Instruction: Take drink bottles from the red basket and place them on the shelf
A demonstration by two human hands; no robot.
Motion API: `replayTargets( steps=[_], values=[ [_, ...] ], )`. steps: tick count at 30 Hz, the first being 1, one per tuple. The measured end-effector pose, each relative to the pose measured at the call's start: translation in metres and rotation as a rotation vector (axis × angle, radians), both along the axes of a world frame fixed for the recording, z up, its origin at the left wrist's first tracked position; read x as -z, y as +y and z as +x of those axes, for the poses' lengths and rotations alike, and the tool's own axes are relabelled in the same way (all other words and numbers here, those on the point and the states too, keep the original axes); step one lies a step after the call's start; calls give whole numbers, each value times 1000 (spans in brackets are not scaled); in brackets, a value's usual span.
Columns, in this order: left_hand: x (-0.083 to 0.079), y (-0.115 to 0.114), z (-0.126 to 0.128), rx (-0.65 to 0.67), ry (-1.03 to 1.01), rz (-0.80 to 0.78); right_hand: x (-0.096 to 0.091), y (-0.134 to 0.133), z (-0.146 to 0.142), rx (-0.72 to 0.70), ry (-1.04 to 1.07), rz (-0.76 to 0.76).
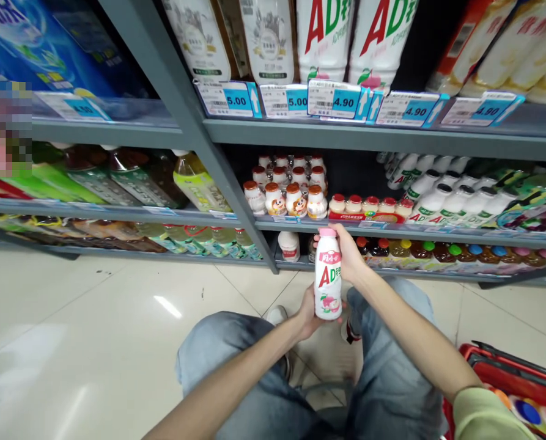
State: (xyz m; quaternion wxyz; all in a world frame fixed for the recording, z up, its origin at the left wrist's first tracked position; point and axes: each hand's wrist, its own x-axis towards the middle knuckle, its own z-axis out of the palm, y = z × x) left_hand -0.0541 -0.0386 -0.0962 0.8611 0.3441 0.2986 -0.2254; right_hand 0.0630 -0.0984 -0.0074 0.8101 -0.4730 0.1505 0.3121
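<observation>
A white drink bottle (328,278) with a pink cap, a big "AD" label and a fruit picture is held upright between my hands, over the gap between my knees. Around its lower part wraps my left hand (308,311), its fingertips showing past the base. Near the cap, my right hand (347,250) grips the upper part from the right and behind. Most of the fingers are hidden by the bottle. Just behind it runs the edge of a lower shelf (295,226), where small red-capped bottles (295,200) stand in rows.
White AD bottles (442,198) fill the right of that shelf, and colourful-capped bottles (428,252) line the bottom one. Price tags (337,99) hang along the upper shelf edge. A red shopping basket (520,373) holding several items stands at my right. Tiled floor (107,342) lies left.
</observation>
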Motion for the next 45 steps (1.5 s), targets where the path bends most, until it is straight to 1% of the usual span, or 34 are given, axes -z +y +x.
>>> replayTargets(
  steps=[5, 9, 11, 17, 25, 33, 39, 43, 45],
  values=[
    [-1, 0, 1, -6, -6, -4, -3, -2, 1, 8, -5, -9],
    [-6, -2, 1, -35, 3, -18, 1, -2, 2, -2, -17, -2],
    [-7, -3, 0, -27, 7, -10, 2, -2, 2, -10, -17, 0],
    [-3, -3, -3, -4, -23, 8, 2, -1, 2, -24, -10, -15],
    [10, -3, -4, 25, -93, 0, 0, 0, 1, -41, -8, -20],
    [7, -3, -3, 14, -70, 2, 0, 0, 1, -35, -20, -42],
    [13, -2, -3, 55, -103, 7, 0, -1, 0, -36, -25, -41],
    [11, -5, -4, 31, -128, -8, 1, -2, 0, -41, -66, -41],
    [8, -6, -4, 7, -149, -28, 0, -3, 0, -70, -115, -22]
  ],
)
